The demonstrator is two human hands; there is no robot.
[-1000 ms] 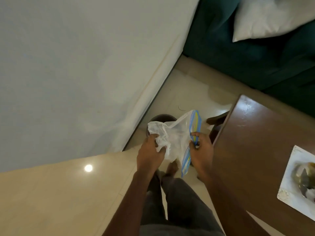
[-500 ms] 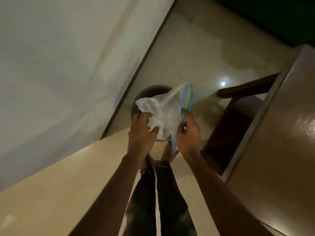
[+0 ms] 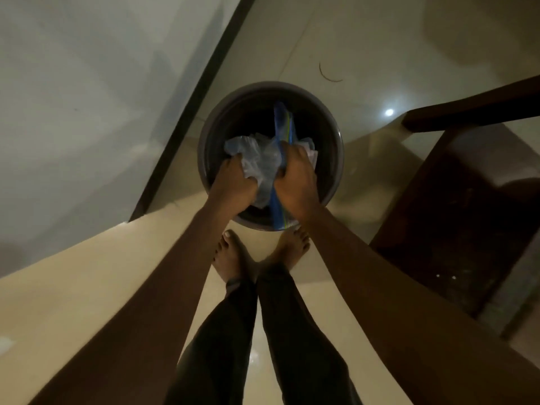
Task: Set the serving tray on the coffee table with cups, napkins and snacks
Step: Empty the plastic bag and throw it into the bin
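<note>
Glossy cream floor tiles [image 3: 87, 302] meet a pale wall [image 3: 87, 83] along a dark skirting strip [image 3: 190, 112]. A round dark waste bin [image 3: 271, 86] stands on the tiles just beside that strip, directly ahead of the person's bare feet [image 3: 230, 258]. Dark wooden furniture [image 3: 467, 200] occupies the right side of the view. It is probably the coffee table's lower frame, though the dim light prevents certainty.

Hand state: the left hand [image 3: 233, 182] is clenched on the crumpled left portion of a clear plastic bag [image 3: 263, 162]. The right hand [image 3: 295, 179] is clamped on the bag's right portion at its blue-and-yellow zip strip [image 3: 282, 124]. Both hands sit over the near half of the bin's mouth, with the bag between them and partly below the rim. The strip's far end rises toward the bin's centre, and its near end overhangs the near rim.

Step in hand, as judged: disposal of a spent bag, a side operation to the tray setup. The serving tray, cups, napkins and snacks are not in view.

Recommended procedure:
1. Compress the bag tightly so that trapped air does not spring it back.
2. Tuck the overhanging strip end inside the near rim before release.
3. Open both hands together, low in the bin, so that the bag drops clear.
4. Withdraw straight upward to avoid tipping the bin.
</note>
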